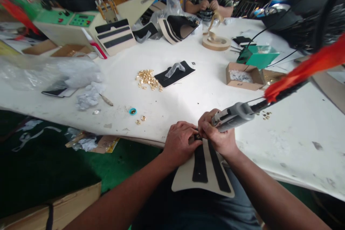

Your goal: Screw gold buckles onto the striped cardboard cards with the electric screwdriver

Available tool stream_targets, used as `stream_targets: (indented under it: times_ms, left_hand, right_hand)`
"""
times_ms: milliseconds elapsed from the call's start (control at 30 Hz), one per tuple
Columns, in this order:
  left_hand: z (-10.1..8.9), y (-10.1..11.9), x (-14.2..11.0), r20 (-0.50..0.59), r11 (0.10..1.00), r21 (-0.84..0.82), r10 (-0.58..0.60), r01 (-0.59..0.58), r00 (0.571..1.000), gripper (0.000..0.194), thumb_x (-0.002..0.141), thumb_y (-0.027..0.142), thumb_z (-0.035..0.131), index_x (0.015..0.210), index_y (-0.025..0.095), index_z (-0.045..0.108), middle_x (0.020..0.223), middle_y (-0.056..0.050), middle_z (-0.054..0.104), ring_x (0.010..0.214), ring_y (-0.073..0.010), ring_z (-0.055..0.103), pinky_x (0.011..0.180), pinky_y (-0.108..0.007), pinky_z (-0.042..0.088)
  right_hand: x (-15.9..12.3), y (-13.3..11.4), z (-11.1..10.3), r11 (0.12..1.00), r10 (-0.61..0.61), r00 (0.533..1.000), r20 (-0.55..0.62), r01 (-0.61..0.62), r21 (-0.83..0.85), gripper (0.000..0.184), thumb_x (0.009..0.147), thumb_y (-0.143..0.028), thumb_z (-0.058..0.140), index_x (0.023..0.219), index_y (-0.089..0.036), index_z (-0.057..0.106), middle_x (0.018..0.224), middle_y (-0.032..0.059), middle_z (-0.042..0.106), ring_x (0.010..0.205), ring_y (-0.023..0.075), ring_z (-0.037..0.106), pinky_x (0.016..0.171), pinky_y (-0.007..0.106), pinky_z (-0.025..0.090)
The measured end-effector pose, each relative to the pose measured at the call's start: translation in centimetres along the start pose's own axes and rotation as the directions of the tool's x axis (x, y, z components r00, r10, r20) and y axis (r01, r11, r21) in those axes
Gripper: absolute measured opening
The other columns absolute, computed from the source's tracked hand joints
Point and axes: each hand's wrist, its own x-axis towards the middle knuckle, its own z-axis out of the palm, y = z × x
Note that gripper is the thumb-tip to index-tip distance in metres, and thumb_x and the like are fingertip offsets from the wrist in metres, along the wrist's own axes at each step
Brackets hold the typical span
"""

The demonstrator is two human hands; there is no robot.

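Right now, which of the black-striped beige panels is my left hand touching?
The panel nearest you, with your left hand on its far end; the others sit farther back on the table.

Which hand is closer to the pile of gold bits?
Left. The left hand, on the striped panel, is below and right of the gold pile; the right hand, around the grey tool, is farther right.

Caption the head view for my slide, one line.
Left hand on a striped panel, right hand gripping a grey tool, gold fittings heaped beyond.
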Motion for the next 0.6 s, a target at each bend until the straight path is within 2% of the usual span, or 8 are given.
stream_targets:
  times_ms: [167, 367, 433, 500, 600]
  left_hand:
    - [-0.6, 0.6, -0.2, -0.027, 1.0, -0.026, 0.01, -0.011, 1.0, 0.013, 0.088, 0.034, 0.083, 0.097, 0.026, 0.078, 0.113, -0.001, 0.08, 0.117, -0.0295, 0.066, 0.101, -0.046, 0.046]
    - [-0.6, 1.2, -0.7, -0.066, 1.0, -0.024, -0.011, 0.009, 0.998, 0.017, 0.081, 0.03, 0.087, 0.095, 0.027, 0.078, 0.113, -0.001, 0.081, 0.114, -0.0303, 0.067, 0.1, -0.047, 0.048]
    - [-0.5, 1.2, -0.8, -0.092, 1.0, -0.02, -0.021, 0.02, 0.996, 0.018, 0.078, 0.027, 0.087, 0.094, 0.026, 0.078, 0.113, -0.002, 0.081, 0.114, -0.0307, 0.067, 0.101, -0.048, 0.049]
    - [-0.3, 1.1, -0.9, -0.114, 1.0, -0.011, -0.012, 0.011, 0.993, 0.018, 0.078, 0.024, 0.086, 0.094, 0.025, 0.078, 0.112, -0.003, 0.081, 0.114, -0.0306, 0.068, 0.101, -0.048, 0.05]
    - [-0.1, 0.9, -0.8, -0.151, 0.999, 0.02, 0.039, -0.037, 0.988, 0.018, 0.077, 0.022, 0.086, 0.093, 0.024, 0.078, 0.11, -0.004, 0.081, 0.111, -0.0294, 0.069, 0.1, -0.047, 0.052]
  right_hand:
    - [-0.3, -0.5, -0.1, 0.998, -0.02, 0.999, -0.039, 0.018, -0.056, 0.036, 0.087, -0.051, 0.081, 0.078, -0.021, 0.064, 0.067, 0.0004, 0.061, 0.061, 0.0167, 0.057, 0.057, 0.031, 0.048]
    - [-0.3, -1.9, -0.5, 0.997, 0.021, 0.999, -0.036, -0.018, 0.079, 0.046, 0.085, -0.062, 0.082, 0.089, -0.019, 0.067, 0.066, 0.0002, 0.063, 0.058, 0.0169, 0.059, 0.055, 0.03, 0.049]
    - [-0.6, -2.9, -1.7, 0.995, 0.037, 0.993, -0.114, -0.026, 0.096, 0.048, 0.084, -0.062, 0.082, 0.093, -0.018, 0.067, 0.067, 0.001, 0.065, 0.057, 0.0183, 0.061, 0.052, 0.031, 0.051]
    - [-0.9, -3.9, -3.8, 0.994, 0.076, 0.969, -0.234, -0.054, 0.099, 0.049, 0.086, -0.065, 0.079, 0.092, -0.018, 0.067, 0.066, 0.0016, 0.065, 0.052, 0.0184, 0.06, 0.046, 0.031, 0.05]
    - [-1.5, -4.6, -8.3, 0.991, 0.134, 0.891, -0.433, -0.124, 0.051, 0.052, 0.084, -0.066, 0.08, 0.091, -0.016, 0.069, 0.066, 0.0035, 0.067, 0.053, 0.0179, 0.06, 0.046, 0.029, 0.049]
